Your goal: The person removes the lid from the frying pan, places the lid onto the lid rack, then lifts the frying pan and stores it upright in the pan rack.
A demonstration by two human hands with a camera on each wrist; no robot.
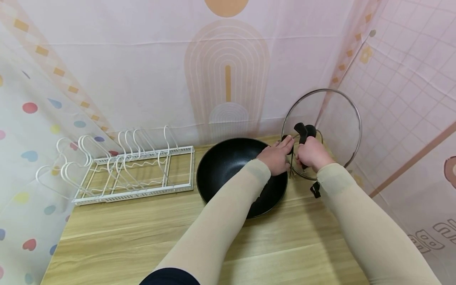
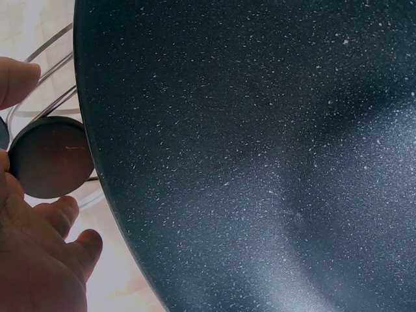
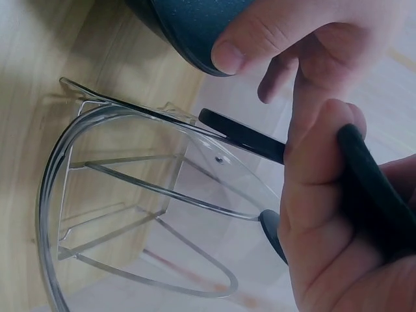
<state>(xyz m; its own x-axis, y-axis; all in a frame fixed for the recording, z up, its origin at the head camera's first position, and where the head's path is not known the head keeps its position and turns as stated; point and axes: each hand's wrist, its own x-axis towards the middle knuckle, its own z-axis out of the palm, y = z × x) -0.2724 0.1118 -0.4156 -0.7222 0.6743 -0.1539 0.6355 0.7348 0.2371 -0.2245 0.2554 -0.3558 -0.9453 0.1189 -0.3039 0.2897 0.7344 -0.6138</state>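
Observation:
My right hand point(image 1: 313, 152) grips the black handle point(image 1: 303, 130) of a round glass lid point(image 1: 342, 118) with a metal rim. The lid stands upright at the right, against a wire rack point(image 3: 175, 205) with looped metal dividers and black round pads. My left hand point(image 1: 276, 156) reaches over the right rim of a black wok point(image 1: 228, 168). Its fingers point(image 2: 55, 214) lie extended beside one round black pad point(image 2: 52, 156) and touch it. Speckled coating covers the inside of the wok, which sits on the table between both racks.
A white wire rack point(image 1: 133, 193) with several curved loops stands at the left on the wooden table point(image 1: 142, 237). Patterned cloth point(image 1: 142, 79) hangs behind and on both sides. A small black piece point(image 1: 315, 190) shows below the right wrist.

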